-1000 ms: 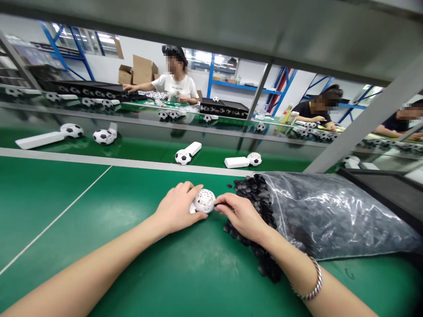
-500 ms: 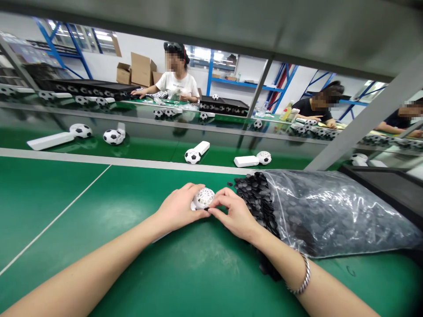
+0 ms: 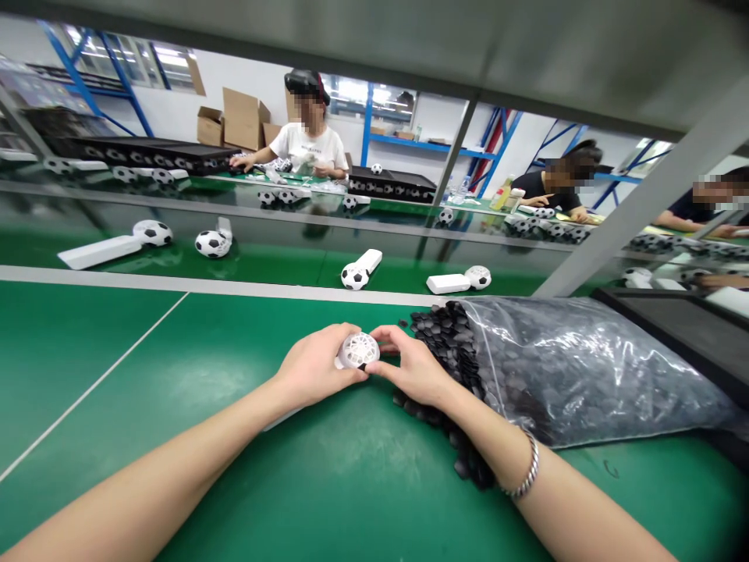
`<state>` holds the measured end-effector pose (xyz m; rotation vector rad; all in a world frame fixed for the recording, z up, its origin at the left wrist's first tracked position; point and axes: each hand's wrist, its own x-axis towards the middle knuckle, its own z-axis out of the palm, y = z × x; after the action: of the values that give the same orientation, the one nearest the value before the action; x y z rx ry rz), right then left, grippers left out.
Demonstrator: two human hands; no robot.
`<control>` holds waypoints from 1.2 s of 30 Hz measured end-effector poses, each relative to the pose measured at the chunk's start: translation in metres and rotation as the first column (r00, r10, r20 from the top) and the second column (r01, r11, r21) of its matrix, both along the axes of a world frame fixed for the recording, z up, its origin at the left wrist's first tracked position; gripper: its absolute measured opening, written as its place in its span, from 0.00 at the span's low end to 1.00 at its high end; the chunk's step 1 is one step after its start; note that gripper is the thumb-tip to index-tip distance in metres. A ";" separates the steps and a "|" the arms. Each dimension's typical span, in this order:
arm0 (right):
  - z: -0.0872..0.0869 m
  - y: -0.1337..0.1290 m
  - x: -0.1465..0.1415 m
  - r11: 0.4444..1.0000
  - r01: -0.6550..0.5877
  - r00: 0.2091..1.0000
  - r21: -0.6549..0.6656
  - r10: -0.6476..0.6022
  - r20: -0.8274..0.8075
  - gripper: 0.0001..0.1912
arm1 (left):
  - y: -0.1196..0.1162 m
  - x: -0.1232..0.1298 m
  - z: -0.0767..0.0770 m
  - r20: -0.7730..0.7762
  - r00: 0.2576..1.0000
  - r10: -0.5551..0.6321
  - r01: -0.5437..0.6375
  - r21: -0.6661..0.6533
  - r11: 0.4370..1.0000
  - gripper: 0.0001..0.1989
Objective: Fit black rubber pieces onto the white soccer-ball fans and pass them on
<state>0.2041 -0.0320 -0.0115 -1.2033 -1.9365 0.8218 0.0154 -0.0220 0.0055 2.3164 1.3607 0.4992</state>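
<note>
A: What is being held at the bench (image 3: 328, 492)?

B: A white openwork ball (image 3: 359, 349) is held between 2 bare hands, low at the green surface, just left of a heap of black pieces (image 3: 448, 339).

A: How are the fingers placed?

B: The ball is clamped from the left by the left hand (image 3: 313, 363), its thumb set at the near edge and its other fingers at the far edge. The right side is gripped by the right hand (image 3: 413, 363), with the thumb at the near edge and the curled fingers at the far right. A black patch (image 3: 362, 367) is seen on the ball's near edge, beside the right thumb tip. Whether it is fully seated cannot be told.

A: What is shown to the right?

B: The black pieces are heaped at the mouth of a clear plastic bag (image 3: 591, 375), laid on its side. Part of the heap is hidden by the right forearm, where a twisted silver-colored bracelet (image 3: 531, 474) is worn.

A: And on the far side?

B: Beyond a pale rail (image 3: 281, 290), 4 balls with white handles (image 3: 355, 275) are seen lying apart, left of a slanted gray post (image 3: 637, 199). Farther back, 3 people (image 3: 310, 148) are pictured.
</note>
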 end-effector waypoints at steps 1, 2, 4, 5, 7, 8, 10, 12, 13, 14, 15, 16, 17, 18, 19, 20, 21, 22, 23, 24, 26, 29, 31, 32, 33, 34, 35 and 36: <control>0.005 0.003 0.005 0.999 0.048 0.997 0.023 -0.050 0.060 0.10 | 0.000 -0.001 -0.001 -0.014 1.000 -0.006 0.006 -0.004 1.000 0.25; 0.010 0.005 0.011 0.992 0.114 0.982 0.061 -0.122 0.143 0.06 | -0.001 -0.002 -0.001 -0.034 0.999 -0.009 0.009 -0.010 1.000 0.28; 0.018 0.010 0.024 0.959 0.239 0.901 0.153 -0.278 0.334 0.04 | 0.000 -0.003 -0.002 -0.084 0.996 -0.014 0.013 -0.009 1.000 0.31; 0.021 0.011 0.030 0.948 0.266 0.844 0.172 -0.316 0.434 0.05 | 0.001 -0.004 -0.003 -0.110 0.994 -0.020 0.021 0.002 1.000 0.31; 0.022 0.011 0.037 0.951 0.277 0.744 0.137 -0.303 0.596 0.04 | 0.003 -0.005 -0.004 -0.157 0.986 -0.047 0.055 0.044 0.998 0.29; 0.021 0.011 0.039 0.955 0.277 0.710 0.109 -0.280 0.647 0.02 | 0.004 -0.006 -0.004 -0.178 0.982 -0.063 0.076 0.069 0.995 0.29; 0.017 0.010 0.039 0.960 0.273 0.675 0.071 -0.243 0.697 0.03 | 0.007 -0.006 -0.004 -0.212 0.974 -0.087 0.110 0.100 0.989 0.32; 0.013 0.009 0.038 0.962 0.264 0.674 0.065 -0.232 0.702 0.03 | 0.008 -0.007 -0.004 -0.218 0.971 -0.103 0.130 0.111 0.985 0.33; 0.012 0.010 0.037 0.965 0.255 0.675 0.066 -0.227 0.703 0.03 | 0.009 -0.007 -0.004 -0.212 0.971 -0.112 0.139 0.117 0.983 0.33; 0.011 0.010 0.037 0.967 0.247 0.676 0.068 -0.222 0.703 0.02 | 0.009 -0.008 -0.004 -0.203 0.972 -0.122 0.149 0.127 0.981 0.33; 0.011 0.010 0.038 0.968 0.240 0.679 0.069 -0.218 0.701 0.02 | 0.008 -0.008 -0.005 -0.195 0.972 -0.133 0.161 0.138 0.977 0.33; 0.011 0.011 0.038 0.970 0.235 0.684 0.067 -0.214 0.698 0.03 | 0.008 -0.009 -0.005 -0.189 0.972 -0.143 0.172 0.150 0.974 0.33; 0.011 0.011 0.039 0.971 0.229 0.692 0.062 -0.207 0.691 0.03 | 0.008 -0.009 -0.005 -0.187 0.970 -0.153 0.184 0.160 0.970 0.33; 0.011 0.011 0.039 0.974 0.221 0.708 0.057 -0.201 0.678 0.04 | 0.008 -0.010 -0.006 -0.187 0.969 -0.163 0.195 0.167 0.967 0.33; 0.012 0.011 0.039 0.977 0.206 0.733 0.053 -0.190 0.653 0.05 | 0.008 -0.010 -0.006 -0.188 0.967 -0.170 0.202 0.170 0.965 0.34; 0.012 0.010 0.038 0.983 0.179 0.769 0.052 -0.172 0.616 0.05 | 0.009 -0.011 -0.006 -0.191 0.966 -0.174 0.207 0.168 0.964 0.34; 0.012 0.008 0.037 0.989 0.139 0.811 0.053 -0.145 0.567 0.04 | 0.009 -0.011 -0.006 -0.193 0.965 -0.178 0.211 0.163 0.964 0.35; 0.013 0.007 0.035 0.994 0.096 0.854 0.057 -0.112 0.508 0.04 | 0.010 -0.011 -0.007 -0.194 0.964 -0.181 0.213 0.157 0.964 0.35; 0.014 0.005 0.033 0.997 0.058 0.894 0.056 -0.077 0.442 0.03 | 0.010 -0.011 -0.007 -0.194 0.964 -0.184 0.214 0.150 0.965 0.35; 0.015 0.003 0.030 0.999 0.031 0.928 0.039 -0.044 0.371 0.03 | 0.010 -0.012 -0.007 -0.193 0.964 -0.185 0.214 0.145 0.966 0.35; 0.017 -0.002 0.025 0.999 0.007 0.974 -0.045 0.003 0.224 0.03 | 0.011 -0.013 -0.006 -0.188 0.964 -0.187 0.215 0.140 0.967 0.34; 0.019 -0.007 0.021 0.985 -0.040 0.997 -0.168 0.051 0.060 0.05 | 0.011 -0.014 -0.005 -0.180 0.965 -0.193 0.216 0.120 0.969 0.34; 0.020 -0.008 0.019 0.994 -0.066 0.995 -0.085 0.072 0.065 0.05 | 0.010 -0.015 -0.003 -0.163 0.963 -0.215 0.231 0.084 0.969 0.34; 0.020 -0.009 0.018 0.997 -0.073 0.993 -0.005 0.073 0.092 0.05 | 0.010 -0.014 -0.002 -0.149 0.964 -0.222 0.233 0.065 0.970 0.35; 0.020 -0.009 0.018 0.994 -0.079 0.990 0.076 0.069 0.123 0.05 | 0.009 -0.014 -0.001 -0.132 0.966 -0.224 0.232 0.049 0.971 0.36; 0.020 -0.010 0.017 0.987 -0.088 0.987 0.137 0.068 0.147 0.05 | 0.008 -0.013 -0.001 -0.118 0.968 -0.222 0.227 0.037 0.973 0.38; 0.021 -0.011 0.016 0.981 -0.099 0.984 0.168 0.072 0.160 0.04 | 0.007 -0.011 -0.001 -0.106 0.972 -0.211 0.215 0.030 0.976 0.39; 0.020 -0.012 0.014 0.979 -0.104 0.984 0.172 0.076 0.162 0.04 | 0.005 -0.010 -0.001 -0.098 0.975 -0.197 0.201 0.027 0.979 0.39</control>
<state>0.2184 -0.0438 0.0090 -1.1043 -2.1550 0.5975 0.0055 -0.0165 0.0047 2.5015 1.1513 0.3590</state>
